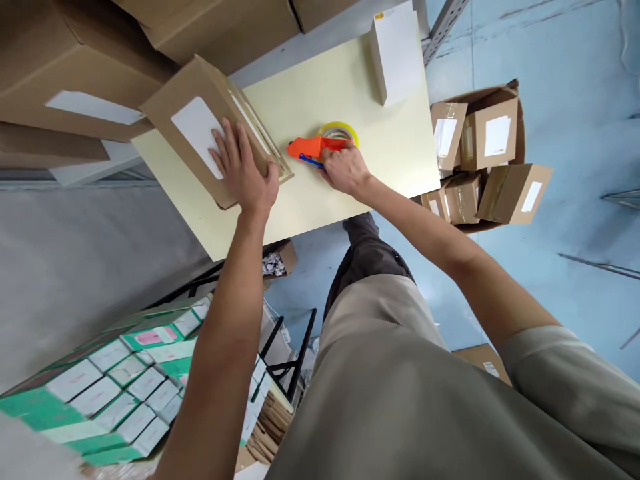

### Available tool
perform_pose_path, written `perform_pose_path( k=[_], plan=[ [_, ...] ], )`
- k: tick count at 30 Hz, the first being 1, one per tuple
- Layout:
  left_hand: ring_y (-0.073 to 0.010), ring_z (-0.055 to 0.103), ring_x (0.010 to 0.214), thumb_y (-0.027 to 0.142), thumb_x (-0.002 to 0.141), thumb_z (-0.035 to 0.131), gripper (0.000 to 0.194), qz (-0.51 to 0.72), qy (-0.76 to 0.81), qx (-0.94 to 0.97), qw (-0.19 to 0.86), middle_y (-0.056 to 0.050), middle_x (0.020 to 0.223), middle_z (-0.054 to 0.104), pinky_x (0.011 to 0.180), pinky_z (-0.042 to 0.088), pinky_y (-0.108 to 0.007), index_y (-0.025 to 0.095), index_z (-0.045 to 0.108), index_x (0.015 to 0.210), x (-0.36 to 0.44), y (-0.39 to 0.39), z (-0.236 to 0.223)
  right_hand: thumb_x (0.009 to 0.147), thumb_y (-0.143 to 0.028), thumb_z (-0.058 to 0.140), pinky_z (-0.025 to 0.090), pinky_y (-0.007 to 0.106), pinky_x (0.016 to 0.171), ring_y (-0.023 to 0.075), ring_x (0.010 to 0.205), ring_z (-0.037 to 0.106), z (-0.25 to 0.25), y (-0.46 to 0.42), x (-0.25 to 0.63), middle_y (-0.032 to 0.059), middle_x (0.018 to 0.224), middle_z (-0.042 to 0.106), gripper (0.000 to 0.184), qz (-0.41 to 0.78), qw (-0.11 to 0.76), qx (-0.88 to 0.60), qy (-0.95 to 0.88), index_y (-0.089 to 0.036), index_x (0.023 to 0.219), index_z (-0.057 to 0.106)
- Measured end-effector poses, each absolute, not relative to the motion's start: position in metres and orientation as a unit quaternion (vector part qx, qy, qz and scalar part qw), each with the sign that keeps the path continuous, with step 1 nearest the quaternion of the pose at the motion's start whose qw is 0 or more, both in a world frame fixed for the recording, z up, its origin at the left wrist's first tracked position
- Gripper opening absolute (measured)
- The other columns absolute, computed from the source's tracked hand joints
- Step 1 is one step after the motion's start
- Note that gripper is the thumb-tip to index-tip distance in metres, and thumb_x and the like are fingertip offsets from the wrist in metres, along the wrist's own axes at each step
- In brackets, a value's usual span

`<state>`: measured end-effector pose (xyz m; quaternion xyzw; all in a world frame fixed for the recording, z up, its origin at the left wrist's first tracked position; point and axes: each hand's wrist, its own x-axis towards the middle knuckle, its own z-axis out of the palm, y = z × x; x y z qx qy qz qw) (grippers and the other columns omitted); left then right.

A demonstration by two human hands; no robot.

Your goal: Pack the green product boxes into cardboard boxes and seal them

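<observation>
Grey shirt [395,393]: closest to us
Left hand [245,172]: we spread it on the brown box [220,100]
Right hand [346,171]: we clamp the orange tape tool [306,146]

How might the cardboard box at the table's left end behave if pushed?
The cardboard box would probably stay stiff, as its faces look flat. It may slide rather than tip, since it seems to lie with its broad labelled face up on a smooth-looking table. Its weight is unclear: its contents are hidden.
</observation>
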<state>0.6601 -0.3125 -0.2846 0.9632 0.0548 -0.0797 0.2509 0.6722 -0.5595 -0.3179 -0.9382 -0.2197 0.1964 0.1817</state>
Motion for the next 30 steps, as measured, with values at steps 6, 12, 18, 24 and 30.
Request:
perform_pose_path(
  k=[6,12,18,24,30],
  plan=[
    [-0.0287,-0.016,0.181,0.053,0.108,0.061,0.094,-0.083,0.054,0.965,0.244,-0.007,0.196,0.01,0.145,-0.02,-0.055,0.006,0.026,0.181,0.659,-0.313,-0.287,0.123,-0.033,0.031,0.059,0.056,0.114,0.0369,0.117,0.08,-0.31,-0.517,0.689,0.0247,0.116,0.08,0.05,0.197,0.181,-0.958,-0.105,-0.001,0.122,0.07],
    [-0.0318,-0.008,0.183,0.042,0.107,0.069,0.092,-0.081,0.049,0.964,0.247,-0.012,0.196,0.01,0.145,-0.018,-0.06,0.005,0.028,0.18,0.658,-0.313,-0.288,0.127,-0.039,0.011,0.05,0.054,0.122,0.0312,0.117,0.081,-0.321,-0.539,0.718,0.0228,0.111,0.077,0.069,0.185,0.153,-0.964,-0.111,0.009,0.13,0.061],
    [-0.0315,-0.008,0.183,0.04,0.105,0.073,0.091,-0.071,0.063,0.96,0.263,-0.01,0.196,0.014,0.146,-0.015,-0.056,0.013,0.033,0.182,0.654,-0.317,-0.286,0.125,-0.05,0.015,0.044,0.072,0.126,0.0409,0.135,0.071,-0.361,-0.57,0.702,0.0301,0.125,0.075,0.071,0.145,0.207,-0.964,-0.082,0.002,0.138,0.062],
    [-0.0335,-0.005,0.183,0.043,0.111,0.061,0.085,-0.055,0.052,0.969,0.235,-0.015,0.195,0.018,0.145,-0.016,-0.06,0.008,0.032,0.182,0.649,-0.317,-0.289,0.124,-0.052,0.021,0.04,0.078,0.131,0.0471,0.159,0.053,-0.34,-0.57,0.681,0.0348,0.16,0.058,0.069,0.128,0.268,-0.953,-0.064,-0.001,0.158,0.054],
    [-0.0292,-0.001,0.183,0.045,0.115,0.037,0.072,-0.033,0.077,0.961,0.262,-0.009,0.193,0.028,0.147,-0.009,-0.059,0.019,0.039,0.182,0.643,-0.313,-0.296,0.116,-0.081,0.025,0.034,0.054,0.145,0.0324,0.17,0.047,-0.311,-0.508,0.621,0.0156,0.181,0.05,0.091,0.287,0.572,-0.768,-0.002,-0.018,0.18,0.042]
  ],
)
